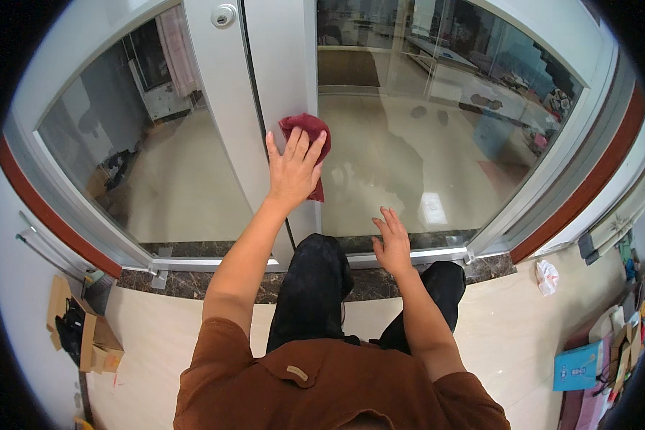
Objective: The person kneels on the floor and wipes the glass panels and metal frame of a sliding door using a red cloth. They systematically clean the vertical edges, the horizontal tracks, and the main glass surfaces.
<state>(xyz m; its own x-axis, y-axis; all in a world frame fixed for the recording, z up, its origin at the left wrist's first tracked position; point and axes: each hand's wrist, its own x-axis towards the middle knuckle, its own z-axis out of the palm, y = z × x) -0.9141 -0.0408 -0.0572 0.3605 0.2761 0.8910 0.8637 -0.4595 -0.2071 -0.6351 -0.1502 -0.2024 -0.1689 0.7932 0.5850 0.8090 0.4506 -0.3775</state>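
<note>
My left hand (294,172) lies with spread fingers over a dark red cloth (305,124), holding it against the white frame (287,64) of a glass door. The cloth overlaps the inner edge of that frame, and one end hangs below my palm. Lower and to the right, my right hand (393,242) holds nothing, its fingers apart, in front of the right glass pane (371,156). Whether it touches the glass, I cannot tell. A narrow dark gap separates this door from the left door leaf, whose frame carries a round lock (223,16).
My knees are close to the doors, above a dark marble threshold (368,287). An opened cardboard box (99,341) stands at the left wall. On the right are a blue box (576,366), piled items and a crumpled white bag (546,278). The left glass pane (188,183) spans the other leaf.
</note>
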